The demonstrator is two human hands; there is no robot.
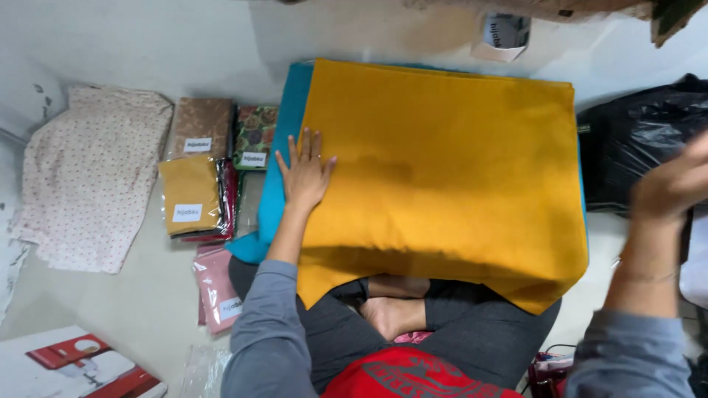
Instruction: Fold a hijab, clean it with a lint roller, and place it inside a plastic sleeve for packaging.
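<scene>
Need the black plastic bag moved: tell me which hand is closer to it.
Right. The right hand is raised just in front of the black plastic bag; the left hand lies flat on the mustard cloth, well away.

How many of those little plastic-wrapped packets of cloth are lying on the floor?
5 show: a brown packet, a floral packet, a mustard packet on a dark red packet, and a pink packet nearest the person. Others may hide underneath.

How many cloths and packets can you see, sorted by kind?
Big folded cloths under the left hand: 2, the mustard cloth and the teal cloth
Dotted cloth: 1
Wrapped packets: 5, brown packet, flowery packet, mustard packet, dark red packet, pink packet
Total: 8
</scene>
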